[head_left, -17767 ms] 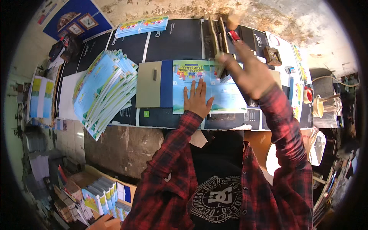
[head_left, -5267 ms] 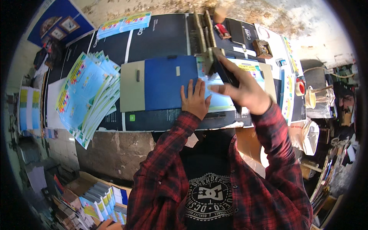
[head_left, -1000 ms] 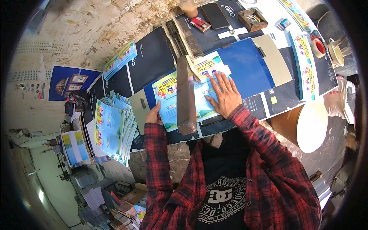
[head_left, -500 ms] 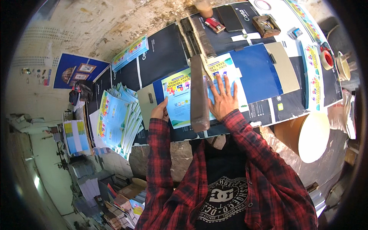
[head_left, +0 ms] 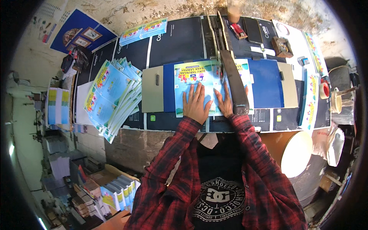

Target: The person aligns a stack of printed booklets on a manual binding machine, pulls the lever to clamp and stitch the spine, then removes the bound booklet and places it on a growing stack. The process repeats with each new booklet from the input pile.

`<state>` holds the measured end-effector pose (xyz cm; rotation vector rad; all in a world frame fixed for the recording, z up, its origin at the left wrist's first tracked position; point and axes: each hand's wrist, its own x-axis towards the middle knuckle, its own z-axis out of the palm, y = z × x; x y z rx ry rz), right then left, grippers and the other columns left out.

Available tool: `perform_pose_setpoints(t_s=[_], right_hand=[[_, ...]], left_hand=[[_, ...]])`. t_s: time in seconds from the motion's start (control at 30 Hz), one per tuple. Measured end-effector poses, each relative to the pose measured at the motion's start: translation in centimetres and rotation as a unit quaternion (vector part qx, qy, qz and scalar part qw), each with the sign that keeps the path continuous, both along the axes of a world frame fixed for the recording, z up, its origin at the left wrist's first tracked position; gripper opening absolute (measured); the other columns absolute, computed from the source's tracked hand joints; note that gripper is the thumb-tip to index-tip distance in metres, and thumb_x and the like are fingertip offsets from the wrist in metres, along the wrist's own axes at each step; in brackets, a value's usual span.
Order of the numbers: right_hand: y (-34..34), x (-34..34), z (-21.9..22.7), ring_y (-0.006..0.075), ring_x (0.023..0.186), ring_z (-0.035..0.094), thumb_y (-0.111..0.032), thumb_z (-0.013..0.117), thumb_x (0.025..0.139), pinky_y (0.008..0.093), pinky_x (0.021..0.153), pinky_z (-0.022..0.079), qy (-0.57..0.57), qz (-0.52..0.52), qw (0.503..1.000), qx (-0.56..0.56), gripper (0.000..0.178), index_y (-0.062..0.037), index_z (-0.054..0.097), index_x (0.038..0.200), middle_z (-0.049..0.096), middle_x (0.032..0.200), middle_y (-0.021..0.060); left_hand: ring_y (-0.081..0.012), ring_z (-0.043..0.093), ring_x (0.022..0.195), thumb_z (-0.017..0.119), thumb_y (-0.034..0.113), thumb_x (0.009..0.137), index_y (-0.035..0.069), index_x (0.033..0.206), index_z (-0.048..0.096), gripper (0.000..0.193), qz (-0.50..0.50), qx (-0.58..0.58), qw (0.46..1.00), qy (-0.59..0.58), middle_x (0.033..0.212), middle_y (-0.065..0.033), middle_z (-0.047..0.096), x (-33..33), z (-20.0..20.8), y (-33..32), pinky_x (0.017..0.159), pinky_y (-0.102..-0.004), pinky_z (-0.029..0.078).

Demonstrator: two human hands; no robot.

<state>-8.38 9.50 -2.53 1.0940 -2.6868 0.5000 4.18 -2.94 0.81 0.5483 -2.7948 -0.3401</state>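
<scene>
A printed light-blue cover sheet (head_left: pixel 183 90) with a yellow title band and coloured figures lies flat on a blue board (head_left: pixel 264 82). My left hand (head_left: pixel 196 104) rests palm down on it, fingers spread. Close to its right, my right hand (head_left: pixel 225 102) also lies on the sheet with its fingers stretched out. A long brown bar (head_left: pixel 235 82) stands over the sheet and hides part of it and the right hand's outer fingers. Toward the far side, the bar joins a frame with pale wooden rails (head_left: pixel 210 34).
Loose printed sheets (head_left: pixel 111 90) fan out at the left, and a neat stack (head_left: pixel 143 30) lies at the far left. To the right are a small wooden box (head_left: pixel 281 47), a red pack (head_left: pixel 238 31), a cup (head_left: pixel 234 15), a tape roll (head_left: pixel 324 90) and another printed stack (head_left: pixel 309 99).
My left hand has left the sheet's left edge and now lies flat on its middle. My right hand has drawn in closer beside the bar. The whole view has turned.
</scene>
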Motion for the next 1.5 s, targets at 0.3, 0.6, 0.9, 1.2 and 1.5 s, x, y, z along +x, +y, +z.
perform_pose_setpoints(t_s=[0.3, 0.6, 0.9, 1.2, 1.5], right_hand=[[5.3, -7.8, 2.5, 0.0368, 0.128, 0.05, -0.028, 0.055, 0.099, 0.0398, 0.104, 0.042, -0.15, 0.108, 0.975, -0.124, 0.055, -0.0027, 0.04, 0.145, 0.047, 0.141, 0.0254], [-2.7, -4.0, 26.0, 0.0443, 0.112, 0.06, -0.041, 0.052, 0.098, 0.0455, 0.094, 0.05, 0.042, 0.266, 0.956, 0.116, 0.062, 0.0044, 0.042, 0.139, 0.051, 0.133, 0.0326], [-0.3, 3.7, 18.1, 0.0487, 0.137, 0.036, -0.05, 0.063, 0.09, 0.0474, 0.112, 0.033, -0.031, 0.116, 0.991, 0.053, 0.09, 0.0143, 0.028, 0.144, 0.028, 0.15, 0.036], [0.3, 5.1, 11.5, 0.0467, 0.14, 0.032, -0.039, 0.074, 0.08, 0.0479, 0.112, 0.032, 0.02, 0.088, 0.995, -0.039, 0.101, 0.007, 0.018, 0.151, 0.02, 0.155, 0.0313], [0.6, 2.6, 18.8, 0.0479, 0.13, 0.046, -0.028, 0.076, 0.081, 0.0428, 0.105, 0.042, -0.094, 0.158, 0.98, -0.074, 0.08, 0.0163, 0.04, 0.136, 0.038, 0.143, 0.0372]], left_hand=[[-0.0316, 0.03, 0.144, 0.05, 0.044, 0.095, 0.006, 0.146, 0.042, 0.064, 0.03, 0.019, 0.998, 0.051, 0.156, -0.0079, 0.034, -0.6, -1.3, 0.4, 0.116, -0.058, 0.017], [-0.0295, 0.029, 0.144, 0.048, 0.047, 0.095, 0.007, 0.145, 0.043, 0.064, 0.05, 0.011, 0.998, 0.045, 0.155, -0.0068, 0.036, -0.2, -1.7, 0.3, 0.117, -0.0562, 0.016], [-0.0295, 0.032, 0.142, 0.05, 0.042, 0.094, 0.006, 0.144, 0.043, 0.062, 0.052, 0.034, 0.995, 0.081, 0.154, -0.0079, 0.037, 0.0, -1.3, 0.6, 0.115, -0.0554, 0.019], [-0.0298, 0.025, 0.145, 0.055, 0.038, 0.091, 0.004, 0.144, 0.043, 0.064, 0.035, 0.088, 0.993, 0.068, 0.155, -0.0096, 0.035, 0.4, -0.6, 1.1, 0.117, -0.0551, 0.01], [-0.0306, 0.029, 0.144, 0.049, 0.043, 0.094, 0.004, 0.142, 0.045, 0.062, 0.05, 0.034, 0.997, 0.055, 0.154, -0.0103, 0.036, -0.1, -1.2, 0.6, 0.116, -0.0564, 0.014]])
